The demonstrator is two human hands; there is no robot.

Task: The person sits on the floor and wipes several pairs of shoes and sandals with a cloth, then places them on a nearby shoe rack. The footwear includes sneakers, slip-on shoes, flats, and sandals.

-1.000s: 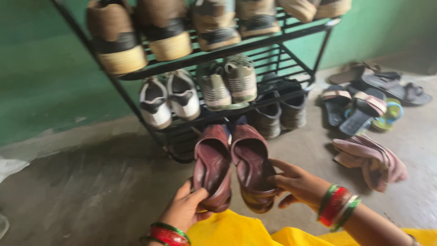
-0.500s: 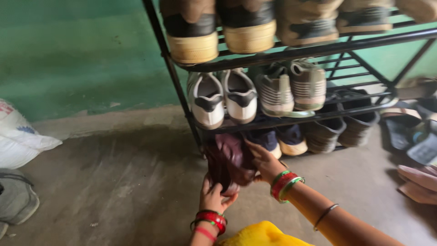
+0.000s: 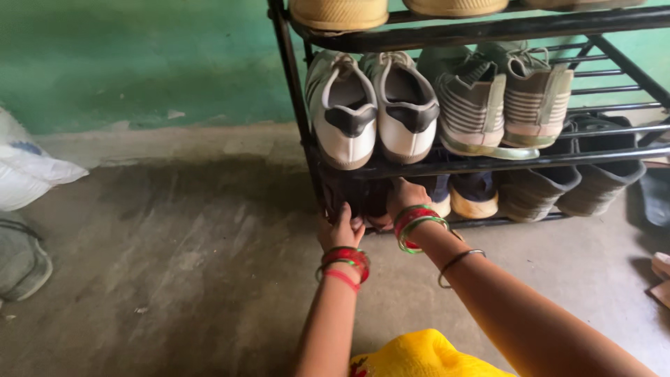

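Both my hands reach into the bottom shelf of a black metal shoe rack (image 3: pixel 293 105). My left hand (image 3: pixel 340 227) and my right hand (image 3: pixel 405 195) hold a pair of maroon slip-on shoes (image 3: pixel 380 220), which sit mostly hidden in the dark under the middle shelf. Red and green bangles circle both wrists. Directly above my hands stand a white pair of sneakers (image 3: pixel 370 105) and a striped grey pair (image 3: pixel 502 98).
Dark blue shoes (image 3: pixel 469 194) and grey shoes (image 3: pixel 565 190) share the bottom shelf to the right. A white sack (image 3: pixel 28 167) and a grey shoe (image 3: pixel 21 262) lie at the far left on the concrete floor. A green wall stands behind.
My hands have pushed the maroon shoes forward, from in front of the rack into its bottom shelf. The view has dropped lower and closer to the rack.
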